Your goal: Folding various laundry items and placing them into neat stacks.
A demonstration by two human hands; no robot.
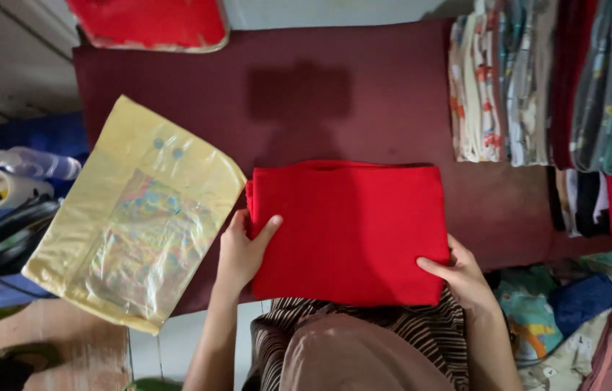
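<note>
My left hand (242,250) and right hand (458,275) pinch the folded red cloth's (349,228) near corners, keeping its layers square on the maroon table (364,94).

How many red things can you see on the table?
2. A folded red cloth lies in the middle, with the left hand and right hand gripping its near corners. A red cushion sits at the far edge, partly cut off by the picture.

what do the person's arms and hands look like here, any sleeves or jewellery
Both forearms are bare, with no sleeves reaching them. The left hand and right hand show no gloves, rings or watch that I can see. A dark striped garment covers the body below.
</note>
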